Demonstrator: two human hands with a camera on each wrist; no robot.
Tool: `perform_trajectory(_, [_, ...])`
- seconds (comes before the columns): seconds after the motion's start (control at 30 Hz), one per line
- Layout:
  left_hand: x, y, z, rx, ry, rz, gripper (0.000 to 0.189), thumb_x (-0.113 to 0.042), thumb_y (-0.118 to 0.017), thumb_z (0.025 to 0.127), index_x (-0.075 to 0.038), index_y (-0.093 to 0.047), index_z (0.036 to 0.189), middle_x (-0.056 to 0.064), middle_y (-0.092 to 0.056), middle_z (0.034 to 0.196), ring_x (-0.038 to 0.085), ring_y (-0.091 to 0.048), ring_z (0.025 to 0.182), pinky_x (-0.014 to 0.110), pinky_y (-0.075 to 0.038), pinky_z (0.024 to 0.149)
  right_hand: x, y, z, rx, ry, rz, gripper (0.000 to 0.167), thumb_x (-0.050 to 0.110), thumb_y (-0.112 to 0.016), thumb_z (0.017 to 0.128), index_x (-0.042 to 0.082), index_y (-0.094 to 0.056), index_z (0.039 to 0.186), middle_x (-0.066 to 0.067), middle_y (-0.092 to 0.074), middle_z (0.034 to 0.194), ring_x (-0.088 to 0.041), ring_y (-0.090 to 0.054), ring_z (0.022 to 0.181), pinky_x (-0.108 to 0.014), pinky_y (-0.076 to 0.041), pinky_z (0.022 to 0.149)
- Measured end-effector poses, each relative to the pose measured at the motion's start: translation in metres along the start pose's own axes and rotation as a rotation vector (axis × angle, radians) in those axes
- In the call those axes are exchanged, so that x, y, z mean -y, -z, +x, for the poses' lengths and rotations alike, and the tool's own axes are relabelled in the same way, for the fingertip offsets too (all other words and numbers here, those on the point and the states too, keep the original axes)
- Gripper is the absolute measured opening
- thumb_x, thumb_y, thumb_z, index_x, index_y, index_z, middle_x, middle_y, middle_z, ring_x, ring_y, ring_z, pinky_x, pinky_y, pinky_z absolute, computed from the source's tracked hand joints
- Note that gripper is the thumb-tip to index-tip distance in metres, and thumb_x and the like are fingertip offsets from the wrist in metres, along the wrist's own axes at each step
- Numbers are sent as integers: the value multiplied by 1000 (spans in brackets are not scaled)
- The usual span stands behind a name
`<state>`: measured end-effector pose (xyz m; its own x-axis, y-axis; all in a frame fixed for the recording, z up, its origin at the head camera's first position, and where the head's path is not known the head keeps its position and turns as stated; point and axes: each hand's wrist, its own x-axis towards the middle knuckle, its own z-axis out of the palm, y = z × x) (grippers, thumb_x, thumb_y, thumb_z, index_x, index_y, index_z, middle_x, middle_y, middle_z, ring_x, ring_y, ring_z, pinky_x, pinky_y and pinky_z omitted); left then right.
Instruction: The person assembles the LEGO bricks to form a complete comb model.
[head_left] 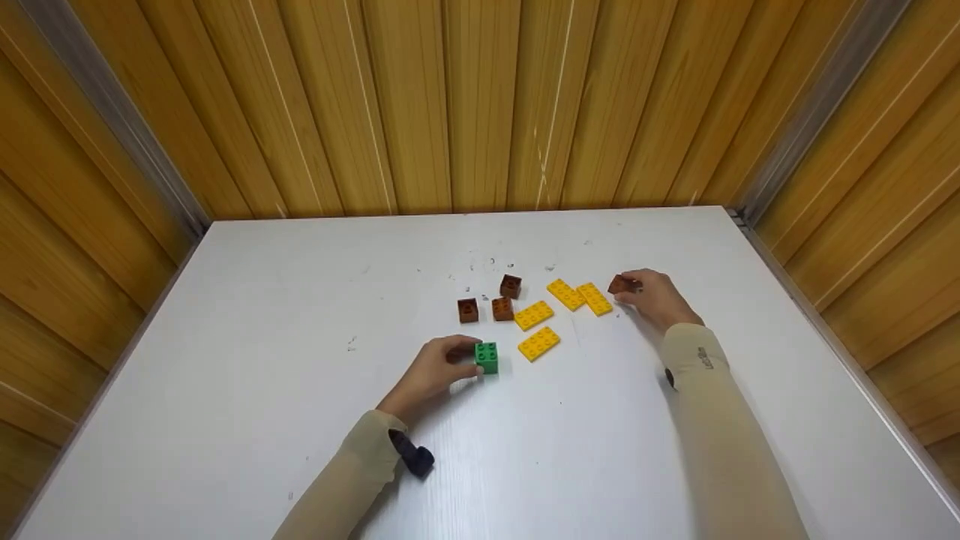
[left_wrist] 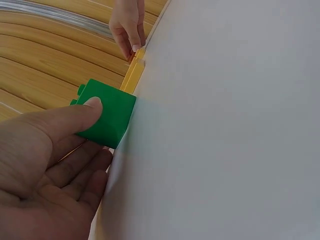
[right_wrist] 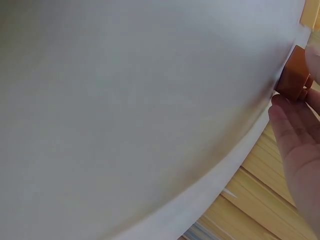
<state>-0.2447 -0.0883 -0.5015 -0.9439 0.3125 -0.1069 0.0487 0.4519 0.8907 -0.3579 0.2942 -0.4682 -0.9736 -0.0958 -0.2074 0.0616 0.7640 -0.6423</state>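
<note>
My left hand (head_left: pixel 437 365) pinches a green toy brick (head_left: pixel 487 358), studs up in the head view, between thumb and fingers. In the left wrist view the thumb presses the flat side of that green brick (left_wrist: pixel 111 111), whose lower edge is right at the table. Farther right, my right hand (head_left: pixel 657 296) grips a brown toy brick (head_left: pixel 619 284) by its sides. The right wrist view shows this brown brick (right_wrist: pixel 294 75) between thumb and fingers, close over the white surface.
Between the hands lie several flat yellow bricks (head_left: pixel 539 343), two of them touching end to side. Left of these are a studs-up brown brick (head_left: pixel 502 309) and two brown bricks with hollow sides showing (head_left: pixel 468 310). The white table (head_left: pixel 247 360) meets wood-patterned walls (head_left: pixel 480 105).
</note>
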Motion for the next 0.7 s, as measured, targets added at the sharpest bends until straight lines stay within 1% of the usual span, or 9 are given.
perform_trajectory(0.1, [1, 0, -2, 5, -13, -2, 43, -19, -74, 84, -12, -62, 125, 3, -65, 120, 18, -59, 109, 40, -45, 102, 0, -1, 0, -17, 11, 11, 52, 17, -61, 95, 1, -44, 141, -20, -51, 135, -33, -44, 126, -50, -31, 112])
perform_trajectory(0.3, [-1, -2, -6, 1, 23, 6, 44, -21, -74, 84, -16, -62, 126, 1, -64, 120, 19, -57, 112, 42, -42, 106, 0, 0, -1, -34, 23, 24, 46, 15, -61, 94, 0, -49, 136, -18, -56, 129, -32, -47, 123, -50, -33, 112])
perform_trajectory(0.4, [-2, -3, -7, -2, 33, 9, 44, -20, -74, 84, -15, -62, 125, 1, -64, 121, 20, -57, 113, 43, -41, 107, 0, 1, -2, -41, 31, 31, 47, 14, -61, 94, 0, -48, 137, -18, -57, 130, -32, -47, 123, -50, -33, 112])
perform_trajectory(0.63, [-4, -5, -11, -2, 71, -18, 43, -20, -74, 83, -16, -63, 124, 1, -64, 121, 20, -56, 113, 44, -41, 107, 2, 3, -6, -59, 31, 71, 48, 19, -63, 93, 5, -50, 137, -13, -57, 130, -29, -48, 123, -49, -35, 111])
perform_trajectory(0.7, [-4, -6, -11, 0, 78, -21, 43, -20, -75, 83, -17, -63, 124, 1, -63, 122, 20, -55, 113, 44, -40, 108, 4, 4, -7, -73, 46, 59, 48, 21, -63, 93, 6, -51, 137, -13, -56, 131, -30, -48, 124, -49, -35, 110])
